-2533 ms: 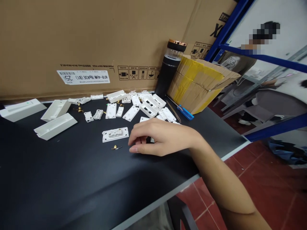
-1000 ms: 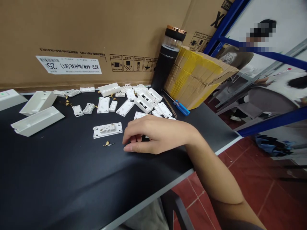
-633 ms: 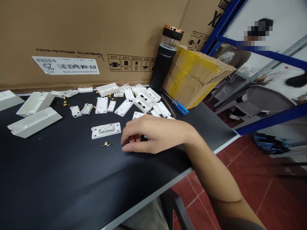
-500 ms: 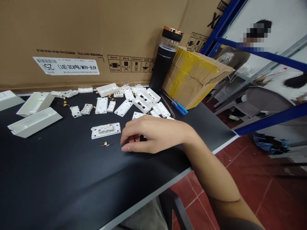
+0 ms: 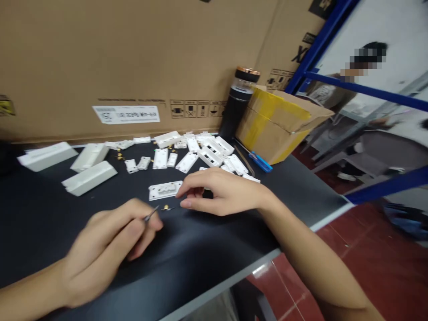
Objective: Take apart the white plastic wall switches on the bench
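At the lower left of the frame the left hand [image 5: 100, 249] pinches a thin metal tool [image 5: 151, 214] — its fingers closed on the shaft, the tip aimed at a small brass contact [image 5: 166, 207] lying loose on the black bench [image 5: 50, 200]. The right hand [image 5: 222, 192] rests at the frame's centre, fingers curled loosely and holding nothing that shows, its fingertips just beside a white socket plate [image 5: 165, 190] that lies flat above the contact. Judging by the layout, the work looks only partly along: behind the plate, toward the cardboard carton [image 5: 133, 58], many white plastic socket parts [image 5: 200, 151] lie scattered and separate, with more brass bits among them. Three long white covers [image 5: 88, 177] sit at middle left. A blue screwdriver [image 5: 259, 160] lies untouched by the taped box [image 5: 277, 122] and dark bottle [image 5: 239, 102].
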A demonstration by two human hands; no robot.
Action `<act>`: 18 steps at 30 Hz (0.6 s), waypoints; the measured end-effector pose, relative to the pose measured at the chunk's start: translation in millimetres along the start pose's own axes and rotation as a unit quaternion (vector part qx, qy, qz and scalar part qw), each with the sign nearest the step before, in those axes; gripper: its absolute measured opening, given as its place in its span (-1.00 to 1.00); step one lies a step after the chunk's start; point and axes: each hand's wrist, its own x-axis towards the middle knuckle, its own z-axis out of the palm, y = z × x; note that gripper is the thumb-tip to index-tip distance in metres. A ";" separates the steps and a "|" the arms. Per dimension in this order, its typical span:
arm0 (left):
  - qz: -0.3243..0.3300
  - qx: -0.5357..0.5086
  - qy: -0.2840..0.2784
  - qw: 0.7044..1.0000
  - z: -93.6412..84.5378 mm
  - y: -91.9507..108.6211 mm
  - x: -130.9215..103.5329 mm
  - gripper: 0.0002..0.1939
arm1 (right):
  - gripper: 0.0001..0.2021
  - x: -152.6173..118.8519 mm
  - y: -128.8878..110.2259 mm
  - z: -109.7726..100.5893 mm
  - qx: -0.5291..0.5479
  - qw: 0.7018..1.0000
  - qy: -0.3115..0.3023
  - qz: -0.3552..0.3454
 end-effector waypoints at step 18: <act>-0.015 -0.128 -0.059 0.990 14.7 12.8 21.6 -0.67 | -0.86 30.2 -24.1 52.2 0.153 0.953 0.245 -0.089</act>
